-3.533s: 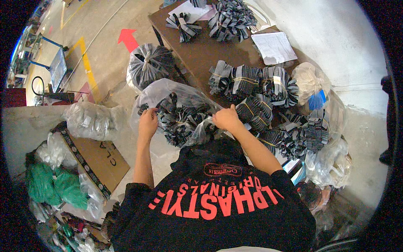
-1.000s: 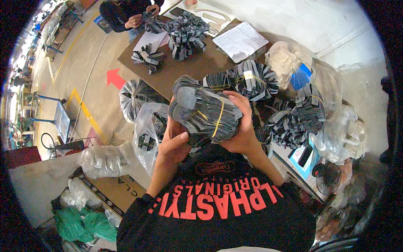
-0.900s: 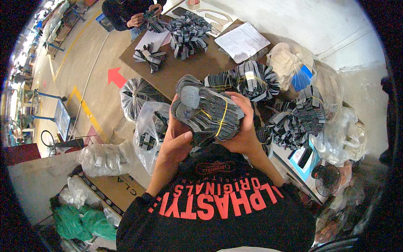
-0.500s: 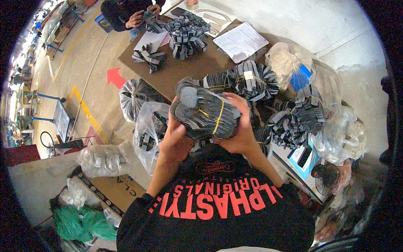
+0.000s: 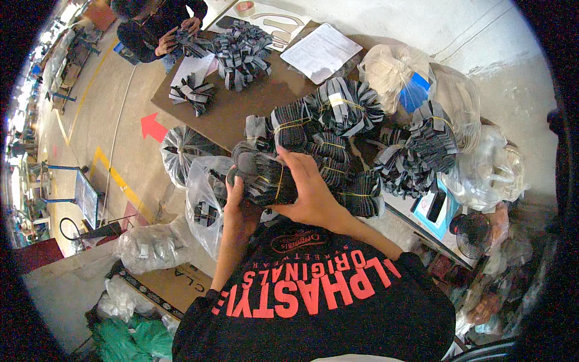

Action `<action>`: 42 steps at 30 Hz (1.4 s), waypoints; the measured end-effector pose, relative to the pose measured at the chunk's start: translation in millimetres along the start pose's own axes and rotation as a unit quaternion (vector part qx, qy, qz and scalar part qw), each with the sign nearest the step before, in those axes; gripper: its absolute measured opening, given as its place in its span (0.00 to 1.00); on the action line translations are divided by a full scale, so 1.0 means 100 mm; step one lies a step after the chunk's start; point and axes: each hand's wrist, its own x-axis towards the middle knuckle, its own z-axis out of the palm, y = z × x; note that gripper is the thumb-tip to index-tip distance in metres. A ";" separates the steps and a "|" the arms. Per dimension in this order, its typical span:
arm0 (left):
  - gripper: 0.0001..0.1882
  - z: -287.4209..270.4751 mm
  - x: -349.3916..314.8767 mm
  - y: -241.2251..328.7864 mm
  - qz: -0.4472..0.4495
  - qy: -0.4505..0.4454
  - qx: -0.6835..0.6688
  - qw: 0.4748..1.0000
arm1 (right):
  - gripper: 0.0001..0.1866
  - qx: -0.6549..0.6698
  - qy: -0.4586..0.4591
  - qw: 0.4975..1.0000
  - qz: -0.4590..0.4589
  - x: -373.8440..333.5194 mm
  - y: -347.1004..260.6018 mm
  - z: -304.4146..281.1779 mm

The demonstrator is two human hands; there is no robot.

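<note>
We had the fingers of both hands partly curled, neither spread wide nor balled into a fist, around one bundle (image 5: 260, 172) of grey-black, round-ended pieces. The thumb of the left hand (image 5: 240, 208) pressed near the rounded ends, its other fingers mostly hidden beneath. The right hand (image 5: 306, 192) clasped the opposite end, index finger at the far side and thumb at the near side, with a yellow band (image 5: 279, 184) crossing the stack close to that palm. We could not tell whether anything below bore part of the weight.

We judged the step in hand to be handling and steadying this banded stack; the next move seemed to call for even pressure from both sides, to keep the pieces aligned and the band from slipping.

Just left of the bundle we saw a clear plastic bag (image 5: 202, 184) with dark pieces inside, and beyond it a knotted bag (image 5: 180, 155). To the right, banded bundles (image 5: 294, 125) lay close by on the brown table (image 5: 253, 99). Farther along were a loose grey pile (image 5: 244, 54) and a white sheet (image 5: 322, 51), and at the table's far left a co-worker's hands (image 5: 166, 42) held similar strips.
</note>
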 end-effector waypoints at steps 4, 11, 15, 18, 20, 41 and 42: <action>0.31 -0.05 0.01 -0.02 0.018 -0.001 0.028 0.999 | 0.54 -0.022 -0.020 0.999 0.016 -0.05 0.06 0.12; 0.31 0.04 -0.02 -0.01 0.002 0.066 0.127 0.990 | 0.51 0.015 0.009 0.999 0.040 -0.09 0.18 0.25; 0.33 0.14 -0.01 -0.02 0.014 0.033 0.157 0.987 | 0.48 0.062 -0.010 0.993 0.097 -0.08 0.28 0.12; 0.35 0.12 -0.01 -0.04 -0.005 -0.051 0.103 0.993 | 0.46 0.122 0.010 0.974 0.188 -0.12 0.34 -0.15; 0.36 0.14 0.03 -0.06 -0.036 -0.106 0.070 0.991 | 0.50 0.191 0.066 0.944 0.261 -0.33 0.61 -0.27; 0.18 0.59 0.59 -0.61 0.002 -0.277 0.421 0.864 | 0.53 -0.055 0.222 0.879 0.418 -2.34 1.30 -1.77; 0.17 0.74 0.59 -0.72 0.029 -0.333 0.469 0.818 | 0.51 -0.054 0.246 0.878 0.406 -2.39 1.40 -1.63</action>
